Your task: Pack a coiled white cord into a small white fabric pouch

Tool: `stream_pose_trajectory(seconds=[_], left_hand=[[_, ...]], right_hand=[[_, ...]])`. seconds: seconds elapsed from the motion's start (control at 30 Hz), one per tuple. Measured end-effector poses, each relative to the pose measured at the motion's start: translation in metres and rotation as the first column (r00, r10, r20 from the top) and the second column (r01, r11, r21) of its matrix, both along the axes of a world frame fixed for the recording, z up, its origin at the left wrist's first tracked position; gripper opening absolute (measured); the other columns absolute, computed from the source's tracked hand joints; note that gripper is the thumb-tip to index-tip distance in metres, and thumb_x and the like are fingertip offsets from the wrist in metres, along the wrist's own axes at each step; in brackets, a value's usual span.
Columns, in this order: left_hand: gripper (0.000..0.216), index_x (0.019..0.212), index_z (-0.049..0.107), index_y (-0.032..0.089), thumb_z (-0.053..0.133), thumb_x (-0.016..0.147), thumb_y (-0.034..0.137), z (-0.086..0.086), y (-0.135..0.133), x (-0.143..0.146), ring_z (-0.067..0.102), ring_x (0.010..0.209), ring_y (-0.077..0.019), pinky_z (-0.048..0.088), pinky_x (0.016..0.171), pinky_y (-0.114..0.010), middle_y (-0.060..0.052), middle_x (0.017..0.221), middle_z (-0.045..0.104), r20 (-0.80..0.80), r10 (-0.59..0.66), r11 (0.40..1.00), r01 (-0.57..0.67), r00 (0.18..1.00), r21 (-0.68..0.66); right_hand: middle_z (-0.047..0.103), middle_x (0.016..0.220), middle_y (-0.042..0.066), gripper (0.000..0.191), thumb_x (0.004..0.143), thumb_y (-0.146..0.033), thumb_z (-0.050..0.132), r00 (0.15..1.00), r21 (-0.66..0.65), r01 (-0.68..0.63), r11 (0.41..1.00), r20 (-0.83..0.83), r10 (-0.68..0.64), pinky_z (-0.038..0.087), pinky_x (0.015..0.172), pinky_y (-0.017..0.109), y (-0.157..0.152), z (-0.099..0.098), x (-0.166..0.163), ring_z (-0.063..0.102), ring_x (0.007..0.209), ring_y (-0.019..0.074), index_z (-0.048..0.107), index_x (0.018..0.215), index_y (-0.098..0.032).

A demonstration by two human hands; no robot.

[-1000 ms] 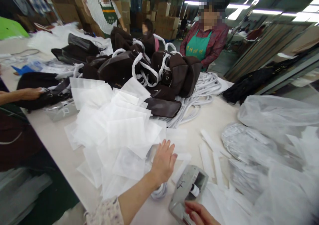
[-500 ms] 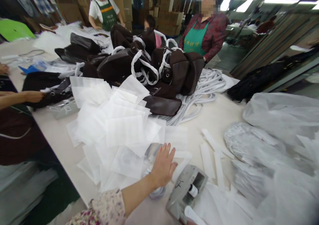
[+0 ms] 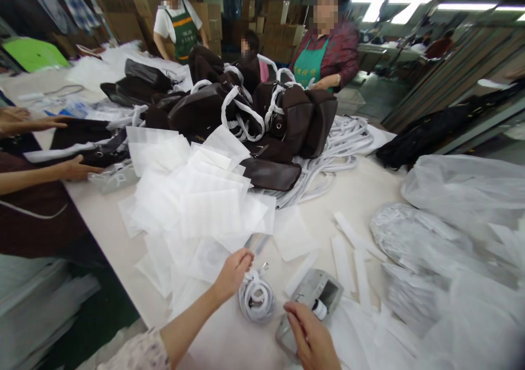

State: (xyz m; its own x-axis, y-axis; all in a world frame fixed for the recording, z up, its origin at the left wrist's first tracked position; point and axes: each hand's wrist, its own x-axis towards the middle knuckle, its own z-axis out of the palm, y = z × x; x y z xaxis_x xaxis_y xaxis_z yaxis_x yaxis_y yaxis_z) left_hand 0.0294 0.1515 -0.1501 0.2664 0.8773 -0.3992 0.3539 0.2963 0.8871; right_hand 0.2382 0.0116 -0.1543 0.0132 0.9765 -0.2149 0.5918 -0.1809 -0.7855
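Observation:
My left hand (image 3: 233,273) is closed in a pinch on the end of a coiled white strap (image 3: 257,300) that lies on the table near its front edge. My right hand (image 3: 312,338) rests with curled fingers on a grey hand-held device (image 3: 318,298) just right of the coil. A heap of thin white sheets (image 3: 192,203) spreads out beyond my left hand. A single white sheet (image 3: 292,233) and several white strips (image 3: 343,250) lie past the device.
Dark brown bags with white handles (image 3: 254,113) are piled mid-table beside a bundle of white straps (image 3: 340,140). Clear plastic bags (image 3: 455,222) fill the right side. A co-worker's hands (image 3: 76,168) work at the left; other people stand beyond the bags.
My left hand has left the sheets, pulled back and pinched the white strap coil. My right hand has come up into view onto the grey device.

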Motion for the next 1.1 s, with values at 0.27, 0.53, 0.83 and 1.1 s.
stream_pose_trajectory(seconds=[0.27,0.53,0.83,1.1], left_hand=[[0.013,0.082,0.049,0.017,0.045,0.077,0.028,-0.012,-0.077,-0.033,0.058,0.066,-0.0147,0.044,0.06,-0.027,0.0,0.073,0.052,-0.021,0.117,0.887,-0.114,0.993,-0.448],[0.042,0.107,0.054,0.016,0.059,0.077,0.046,0.001,-0.087,-0.029,0.06,0.094,-0.0217,0.048,0.076,-0.032,-0.007,0.1,0.064,0.129,0.327,0.83,-0.219,0.936,-0.512],[0.076,0.124,0.059,0.018,0.075,0.066,0.065,0.054,-0.09,-0.032,0.055,0.126,-0.0307,0.046,0.109,-0.038,-0.011,0.13,0.065,0.441,0.32,0.921,-0.165,0.839,-0.354],[0.079,0.119,0.064,0.018,0.086,0.051,0.052,0.041,-0.102,-0.034,0.059,0.124,-0.0381,0.044,0.113,-0.046,-0.013,0.121,0.07,0.363,0.235,0.962,-0.162,0.902,-0.22]], right_hand=[[0.067,0.107,0.018,0.032,0.079,-0.028,0.065,0.931,-0.383,-0.142,0.913,0.263,0.255,0.047,0.087,0.045,0.094,-0.022,-0.047,0.063,0.103,0.0356,0.06,0.106,-0.013],[0.054,0.069,0.001,0.026,0.07,-0.039,0.06,0.989,-0.48,-0.146,0.865,-0.085,0.119,0.042,0.055,0.032,0.087,-0.011,-0.048,0.055,0.062,0.02,0.059,0.081,-0.015],[0.066,0.124,0.012,0.061,0.08,-0.064,0.068,0.737,-0.241,-0.135,0.961,-0.673,-0.065,0.051,0.094,0.039,0.029,0.049,-0.053,0.062,0.113,0.0297,0.054,0.12,-0.02],[0.069,0.123,0.007,0.066,0.083,-0.075,0.051,0.925,-0.012,0.039,0.999,-0.378,-0.041,0.055,0.098,0.044,-0.001,0.022,-0.055,0.062,0.117,0.0335,0.055,0.129,-0.029]])
